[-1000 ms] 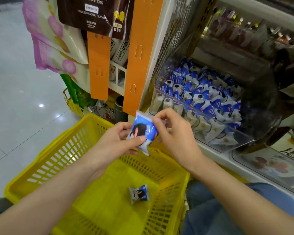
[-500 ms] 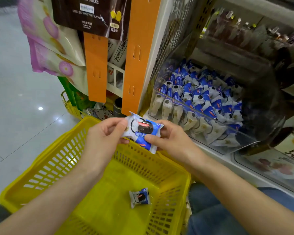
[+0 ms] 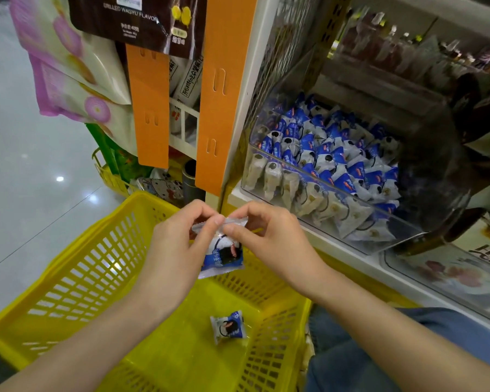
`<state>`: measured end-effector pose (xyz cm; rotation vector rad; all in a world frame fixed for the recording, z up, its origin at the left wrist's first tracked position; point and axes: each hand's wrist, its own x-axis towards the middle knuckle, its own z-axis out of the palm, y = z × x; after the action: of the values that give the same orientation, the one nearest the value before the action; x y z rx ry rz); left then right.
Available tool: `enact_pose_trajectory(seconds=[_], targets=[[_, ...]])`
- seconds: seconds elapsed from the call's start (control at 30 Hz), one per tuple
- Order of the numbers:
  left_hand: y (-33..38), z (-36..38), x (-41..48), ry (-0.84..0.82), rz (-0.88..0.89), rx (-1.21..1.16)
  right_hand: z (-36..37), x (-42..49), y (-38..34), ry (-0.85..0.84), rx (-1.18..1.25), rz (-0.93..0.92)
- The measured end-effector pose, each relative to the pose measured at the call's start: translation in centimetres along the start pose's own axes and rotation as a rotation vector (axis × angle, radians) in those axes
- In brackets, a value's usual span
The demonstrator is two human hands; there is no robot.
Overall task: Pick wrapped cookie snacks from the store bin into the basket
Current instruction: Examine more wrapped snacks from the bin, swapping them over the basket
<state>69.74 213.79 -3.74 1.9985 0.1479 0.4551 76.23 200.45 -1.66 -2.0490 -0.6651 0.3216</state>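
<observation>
A blue-and-white wrapped cookie snack [image 3: 224, 254] hangs upright over the yellow basket [image 3: 77, 267]. My left hand [image 3: 178, 247] and my right hand [image 3: 269, 241] both pinch its crimped top edge, thumbs nearly touching. A second wrapped cookie [image 3: 228, 326] lies on the basket floor. To the upper right, the clear plastic store bin [image 3: 317, 216] holds several more of the same snacks [image 3: 331, 154].
Orange display strips [image 3: 150, 108] and hanging snack bags [image 3: 68, 66] stand left of the bin. A white shelf edge [image 3: 351, 261] runs under the bin. A smaller yellow basket [image 3: 108, 176] sits on the tiled floor beyond. My blue-trousered knee [image 3: 351, 352] is beside the basket.
The cookie has turned from lying flat between my hands to hanging upright, and both hands have shifted to pinch its top edge, slightly lower over the basket.
</observation>
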Motion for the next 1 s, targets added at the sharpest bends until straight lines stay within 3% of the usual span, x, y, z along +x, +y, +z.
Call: enact_pose_trajectory(seconds=[0.23,0.3,0.43,0.53,0.73,0.87,1.0], targets=[[0.0,0.1,0.6,-0.052,-0.150,-0.189,-0.3,0.2,0.0,0.000,0.301,0.142],[-0.1,0.1,0.7,-0.061,-0.192,-0.220,-0.2,-0.1,0.0,0.038,0.102,0.041],[-0.1,0.2,0.9,-0.078,-0.287,-0.328,-0.3,-0.5,0.0,0.175,-0.464,-0.330],[-0.3,0.3,1.0,-0.080,-0.323,-0.388,-0.6,-0.4,0.2,0.188,-0.673,-0.485],[-0.4,0.3,1.3,-0.086,-0.363,-0.435,-0.3,0.1,0.0,0.202,-0.166,-0.145],[-0.7,0.4,1.5,-0.139,-0.409,-0.280,-0.7,0.7,0.0,0.219,0.161,0.104],[-0.8,0.5,1.5,-0.099,-0.463,-0.376,-1.3,1.3,0.1,0.123,0.302,0.340]])
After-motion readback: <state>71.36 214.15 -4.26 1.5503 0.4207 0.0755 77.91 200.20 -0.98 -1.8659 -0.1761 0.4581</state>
